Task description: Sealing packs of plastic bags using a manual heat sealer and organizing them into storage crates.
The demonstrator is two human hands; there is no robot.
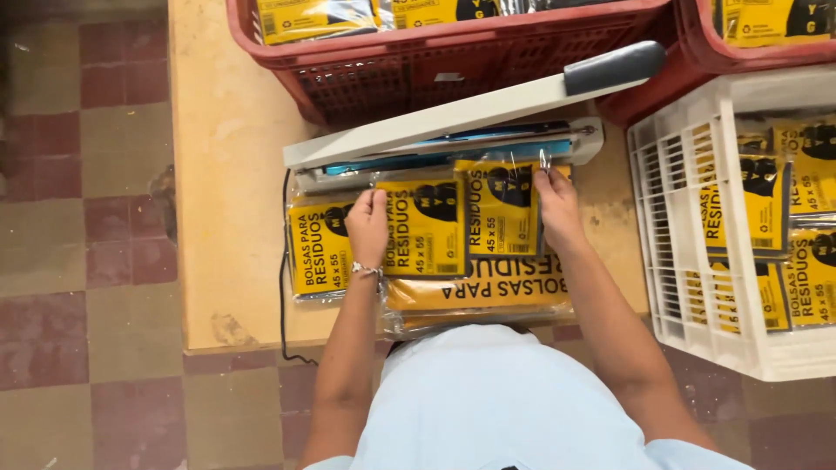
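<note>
At the worktop's (218, 174) near edge, a row of yellow bag packets (427, 228) is held flat under the sealer's (453, 122) raised arm: left hand (369, 228) pressing, right hand (557, 209) pinching the packet's top edge. Aligning seems underway; lowering the arm would follow.

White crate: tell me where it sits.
In the head view, the white crate stands at the table's right end, beside the right hand, below a red crate.

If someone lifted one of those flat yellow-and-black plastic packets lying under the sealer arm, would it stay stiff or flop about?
The flat yellow-and-black plastic packet would probably sag somewhat: it looks thin and soft-wrapped. Its glossy clear film suggests it may slide easily, especially off the neighbouring packets it overlaps. It lies flat, so rolling or tipping seems unlikely. The right hand pinches its top edge; the left hand rests on another packet.
</note>
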